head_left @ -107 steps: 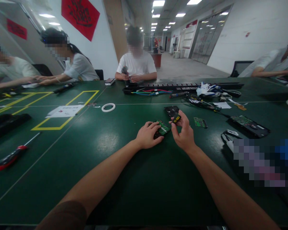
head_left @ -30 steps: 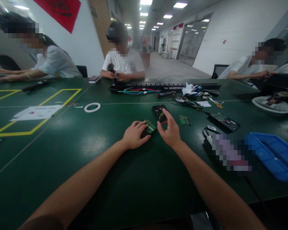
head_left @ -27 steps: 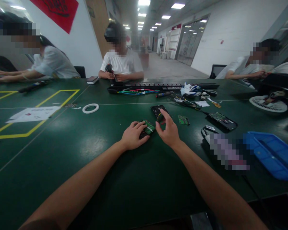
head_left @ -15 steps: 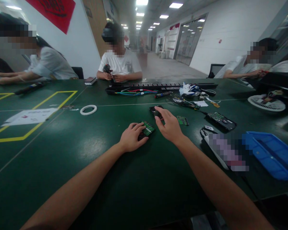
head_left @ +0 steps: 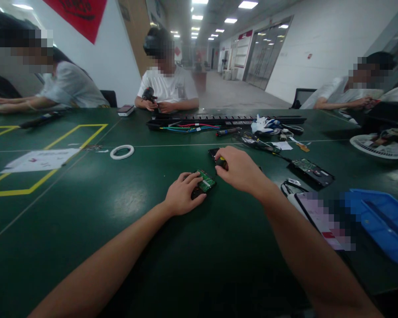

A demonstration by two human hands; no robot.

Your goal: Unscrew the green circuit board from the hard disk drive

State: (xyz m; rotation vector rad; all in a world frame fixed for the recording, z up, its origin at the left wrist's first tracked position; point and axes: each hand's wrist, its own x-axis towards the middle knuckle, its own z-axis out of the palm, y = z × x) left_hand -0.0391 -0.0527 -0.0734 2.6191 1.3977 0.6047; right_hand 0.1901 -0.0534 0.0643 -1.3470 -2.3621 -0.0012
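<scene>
With the green table [head_left: 69, 212] stretching wide on the left, the left hand [head_left: 185, 194], splayed palm-down, holds a hard drive [head_left: 206, 182] flat upon it, while the right hand [head_left: 237, 169], arched knuckles-up, pinches a small tool [head_left: 220, 162] beside the drive's right corner, a blue tray [head_left: 394, 225] well apart rightward.

A white ring [head_left: 131, 152] lies on the green bench [head_left: 69, 221], right of printed paper [head_left: 41, 160] overlapping a yellow tape outline [head_left: 44, 181]. Farther back stretches a long black slotted strip [head_left: 225, 119], with red, green and blue wires [head_left: 189, 129] along its front and bunched white-and-blue gloves [head_left: 264, 125] before its right part. A blue plastic tray [head_left: 389, 227] sits at far right; red calligraphy paper [head_left: 81, 20] hangs upper left.
</scene>
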